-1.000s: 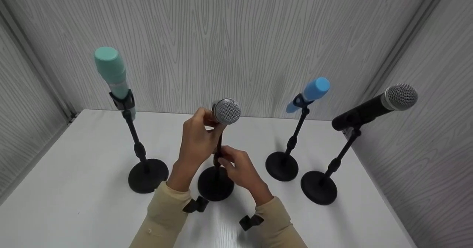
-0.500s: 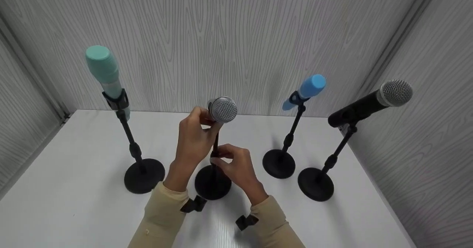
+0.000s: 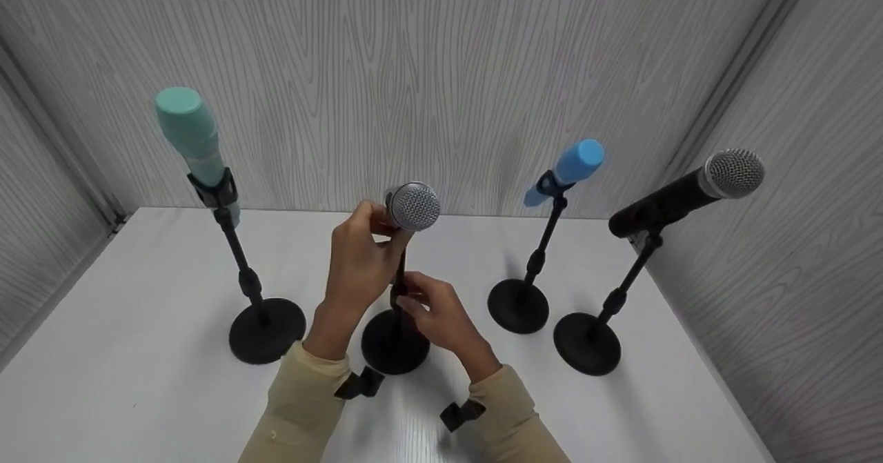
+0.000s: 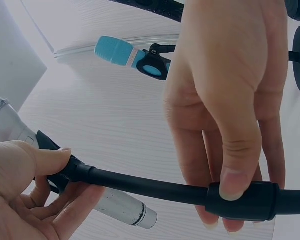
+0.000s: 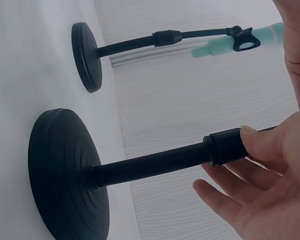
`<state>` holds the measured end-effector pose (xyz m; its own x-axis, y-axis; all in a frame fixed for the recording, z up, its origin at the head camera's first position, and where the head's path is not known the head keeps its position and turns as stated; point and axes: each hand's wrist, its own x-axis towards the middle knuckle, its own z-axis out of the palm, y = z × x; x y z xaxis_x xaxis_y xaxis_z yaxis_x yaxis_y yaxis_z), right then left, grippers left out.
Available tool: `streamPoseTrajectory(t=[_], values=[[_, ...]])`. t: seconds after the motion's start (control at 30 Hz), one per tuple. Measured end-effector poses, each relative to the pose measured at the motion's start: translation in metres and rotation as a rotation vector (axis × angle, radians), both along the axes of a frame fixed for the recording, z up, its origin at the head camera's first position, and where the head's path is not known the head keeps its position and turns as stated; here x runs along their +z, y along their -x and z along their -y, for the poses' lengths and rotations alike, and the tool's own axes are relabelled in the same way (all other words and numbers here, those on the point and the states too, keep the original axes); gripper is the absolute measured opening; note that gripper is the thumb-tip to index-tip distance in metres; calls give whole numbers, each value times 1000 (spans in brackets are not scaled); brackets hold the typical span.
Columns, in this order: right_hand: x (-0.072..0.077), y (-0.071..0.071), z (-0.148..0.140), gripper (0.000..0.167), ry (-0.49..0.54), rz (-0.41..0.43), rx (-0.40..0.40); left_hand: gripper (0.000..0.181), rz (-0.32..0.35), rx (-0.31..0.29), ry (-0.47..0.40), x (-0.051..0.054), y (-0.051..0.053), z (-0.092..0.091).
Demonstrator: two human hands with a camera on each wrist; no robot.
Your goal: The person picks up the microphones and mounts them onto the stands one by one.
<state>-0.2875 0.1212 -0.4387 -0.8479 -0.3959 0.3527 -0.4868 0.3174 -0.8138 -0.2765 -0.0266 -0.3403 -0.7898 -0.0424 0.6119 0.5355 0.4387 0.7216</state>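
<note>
A silver microphone point(image 3: 415, 206) sits in the black clip of a small desk microphone stand point(image 3: 394, 342) at the table's middle, its mesh head tilted toward the head camera. My left hand point(image 3: 362, 259) pinches the clip joint point(image 4: 70, 167) at the top of the pole, just under the microphone. Lower on the pole, my right hand point(image 3: 438, 311) pinches the thick black collar point(image 5: 225, 146) between thumb and fingers. In the right wrist view the round base point(image 5: 65, 175) and lower tube show below that hand. The left fingertips are partly hidden behind the clip in the head view.
A teal microphone point(image 3: 190, 128) on its own stand is to the left. To the right are a blue microphone point(image 3: 578, 163) and a black one with a silver mesh head point(image 3: 662, 204), both on stands. Grey wood-grain panels point(image 3: 414, 70) enclose the white table point(image 3: 159, 325).
The whole scene has shifted slightly left in the head view. Both hands keep their places on the stand, left at the clip and right at the collar.
</note>
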Motion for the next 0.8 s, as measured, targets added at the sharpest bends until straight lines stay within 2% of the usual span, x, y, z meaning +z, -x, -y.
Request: streamPoseTrajectory(t=[0.17,0.33,0.5,0.8], values=[[0,1,1,29,7,-25,-16,19,-27,-6,4,-1,1,-1],[-2,0,2,25,-12,-111,-91,19,-39,-9,4,-2,1,-1],[-4,0,4,23,25,-163,-146,18,-26,-8,0,-2,2,-1],[-6,0,3,24,62,-133,-156,18,-14,-4,-1,-2,2,-2]])
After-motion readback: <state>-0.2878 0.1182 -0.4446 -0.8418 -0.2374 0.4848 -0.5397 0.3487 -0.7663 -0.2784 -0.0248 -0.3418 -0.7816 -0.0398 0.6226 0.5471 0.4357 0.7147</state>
